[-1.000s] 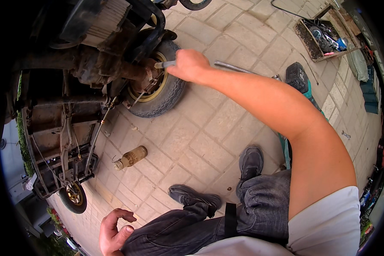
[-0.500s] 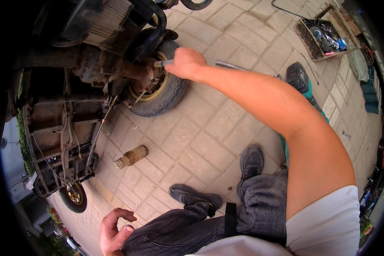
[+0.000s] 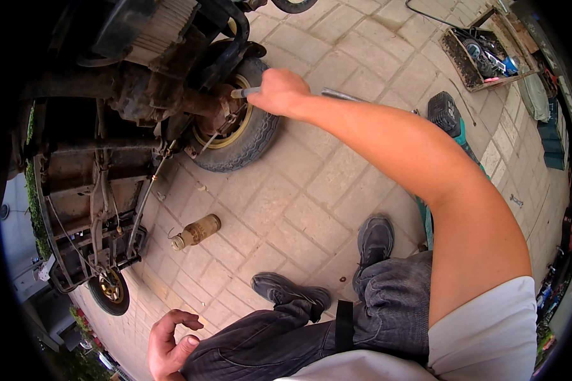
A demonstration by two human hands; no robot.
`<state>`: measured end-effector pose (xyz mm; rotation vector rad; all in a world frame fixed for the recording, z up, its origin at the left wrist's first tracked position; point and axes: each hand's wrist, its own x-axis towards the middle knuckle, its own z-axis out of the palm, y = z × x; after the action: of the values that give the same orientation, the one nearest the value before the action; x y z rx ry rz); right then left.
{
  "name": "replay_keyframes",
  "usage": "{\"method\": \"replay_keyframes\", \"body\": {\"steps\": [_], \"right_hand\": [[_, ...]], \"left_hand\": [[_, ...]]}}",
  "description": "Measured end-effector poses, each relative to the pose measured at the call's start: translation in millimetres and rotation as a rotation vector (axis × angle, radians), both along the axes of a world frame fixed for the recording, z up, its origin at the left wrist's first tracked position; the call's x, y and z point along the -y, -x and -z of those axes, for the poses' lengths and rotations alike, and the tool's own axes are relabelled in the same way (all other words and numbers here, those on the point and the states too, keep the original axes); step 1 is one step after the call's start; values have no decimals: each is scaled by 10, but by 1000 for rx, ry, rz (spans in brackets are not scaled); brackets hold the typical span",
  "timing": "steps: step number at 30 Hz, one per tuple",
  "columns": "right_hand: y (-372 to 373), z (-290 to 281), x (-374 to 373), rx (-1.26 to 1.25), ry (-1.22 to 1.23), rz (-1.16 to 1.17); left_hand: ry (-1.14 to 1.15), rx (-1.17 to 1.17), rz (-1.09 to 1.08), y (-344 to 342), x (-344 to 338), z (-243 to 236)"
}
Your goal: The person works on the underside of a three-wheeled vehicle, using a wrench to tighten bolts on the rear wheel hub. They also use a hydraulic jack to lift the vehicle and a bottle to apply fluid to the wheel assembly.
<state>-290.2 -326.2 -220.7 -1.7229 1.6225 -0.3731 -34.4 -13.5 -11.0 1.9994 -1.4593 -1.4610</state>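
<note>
My right hand (image 3: 278,92) is closed round a short grey tool with a tan end (image 3: 243,93), which reaches to the rusty hub (image 3: 221,111) inside a wheel with a yellow rim (image 3: 229,143); whether it touches is unclear. A thin rod (image 3: 208,143) juts from the hub, and the vehicle's rusty axle (image 3: 140,101) extends left from it. My left hand (image 3: 168,346) is empty, fingers curled apart, beside my left thigh at the lower edge.
A dirty bottle (image 3: 200,230) lies on the paving (image 3: 311,228). A teal power tool (image 3: 445,120) and metal bar (image 3: 333,93) lie under and beyond my arm. A tool box (image 3: 483,57) is at upper right, a small wrench (image 3: 516,200) at right. The underframe (image 3: 95,203) fills the left.
My right hand and its tool have shifted very slightly at the hub. My left hand and the surrounding objects look the same.
</note>
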Motion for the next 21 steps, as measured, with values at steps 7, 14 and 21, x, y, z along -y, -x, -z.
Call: {"method": "replay_keyframes", "body": {"steps": [7,14,21], "right_hand": [[36,21,-17,20,24,-9],[54,4,-38,50,-10,13],[25,-24,-41,25,-29,25]], "left_hand": [[7,-3,14,-4,7,9],[3,0,3,21,2,-9],[15,12,-3,32,-27,-28]]}}
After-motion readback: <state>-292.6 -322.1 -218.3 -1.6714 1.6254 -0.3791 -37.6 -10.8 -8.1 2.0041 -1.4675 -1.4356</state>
